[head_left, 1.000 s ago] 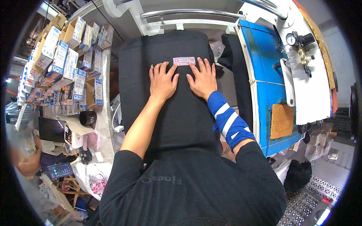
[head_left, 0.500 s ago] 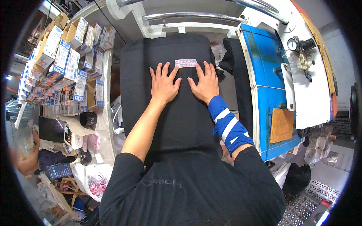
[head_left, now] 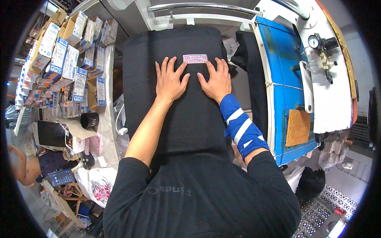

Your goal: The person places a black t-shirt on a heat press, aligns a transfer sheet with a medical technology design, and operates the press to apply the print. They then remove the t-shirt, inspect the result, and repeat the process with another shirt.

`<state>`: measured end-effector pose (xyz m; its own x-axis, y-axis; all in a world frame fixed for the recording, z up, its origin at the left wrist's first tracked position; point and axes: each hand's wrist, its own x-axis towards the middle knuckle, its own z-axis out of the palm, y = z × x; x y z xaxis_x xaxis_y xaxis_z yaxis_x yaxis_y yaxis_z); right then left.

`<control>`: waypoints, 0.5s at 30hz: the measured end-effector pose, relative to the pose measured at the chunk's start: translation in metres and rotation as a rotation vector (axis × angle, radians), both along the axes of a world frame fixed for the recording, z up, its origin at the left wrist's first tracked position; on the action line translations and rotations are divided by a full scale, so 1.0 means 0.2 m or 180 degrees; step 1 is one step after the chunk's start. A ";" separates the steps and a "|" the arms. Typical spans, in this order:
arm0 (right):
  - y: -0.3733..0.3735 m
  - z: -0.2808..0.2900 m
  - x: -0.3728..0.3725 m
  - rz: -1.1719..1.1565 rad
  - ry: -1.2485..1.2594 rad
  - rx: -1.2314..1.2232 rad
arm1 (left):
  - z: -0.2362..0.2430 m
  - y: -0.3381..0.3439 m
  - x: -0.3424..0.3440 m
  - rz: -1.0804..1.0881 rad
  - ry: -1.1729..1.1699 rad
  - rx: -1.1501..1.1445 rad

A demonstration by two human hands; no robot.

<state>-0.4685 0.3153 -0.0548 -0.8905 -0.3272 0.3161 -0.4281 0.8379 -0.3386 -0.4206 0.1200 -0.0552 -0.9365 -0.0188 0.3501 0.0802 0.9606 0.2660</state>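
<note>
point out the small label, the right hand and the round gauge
small label (head_left: 195, 58), head view, middle of its face
right hand (head_left: 217, 84), head view, back of the hand
round gauge (head_left: 313, 41), head view, on its dial

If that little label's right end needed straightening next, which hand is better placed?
Probably the right hand: its fingers lie by the lower right corner of the printed label. The left hand is by the lower left corner. Both rest spread on black fabric.
</note>
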 end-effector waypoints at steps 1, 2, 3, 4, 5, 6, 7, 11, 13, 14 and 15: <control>0.00 0.00 0.00 -0.0002 0.0008 -0.0006 | 0.00 0.00 0.00 -0.0005 -0.0007 0.0002; 0.00 0.00 0.00 -0.0004 0.0016 -0.0011 | 0.00 0.00 0.00 -0.0001 -0.0025 0.0004; 0.00 0.00 0.00 -0.0011 0.0002 -0.0017 | 0.01 0.00 0.01 0.0007 -0.0040 0.0005; 0.00 0.00 0.00 -0.0018 -0.0012 -0.0023 | 0.01 0.00 0.01 0.0015 -0.0054 0.0006; 0.00 0.00 0.00 -0.0026 -0.0027 -0.0028 | 0.01 0.00 0.00 0.0009 -0.0030 0.0015; 0.00 0.00 0.00 -0.0027 -0.0023 -0.0029 | 0.01 0.00 0.00 0.0002 -0.0012 0.0028; 0.00 0.00 0.00 -0.0028 -0.0019 -0.0030 | 0.01 0.00 0.01 -0.0005 0.0005 0.0040; 0.00 0.00 0.00 -0.0006 -0.0005 -0.0025 | 0.00 0.00 0.00 0.0010 0.0029 0.0061; 0.00 -0.01 0.00 -0.0001 0.0001 -0.0043 | -0.01 0.00 0.00 0.0008 0.0049 0.0063; 0.00 -0.01 -0.01 0.0000 0.0004 -0.0052 | -0.01 0.00 0.00 0.0015 0.0052 0.0059; 0.00 -0.01 -0.01 -0.0003 -0.0010 -0.0045 | -0.01 0.00 0.00 0.0021 0.0047 0.0060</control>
<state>-0.4697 0.3153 -0.0567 -0.8918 -0.3220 0.3179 -0.4263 0.8333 -0.3519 -0.4209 0.1198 -0.0566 -0.9311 -0.0317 0.3634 0.0780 0.9559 0.2831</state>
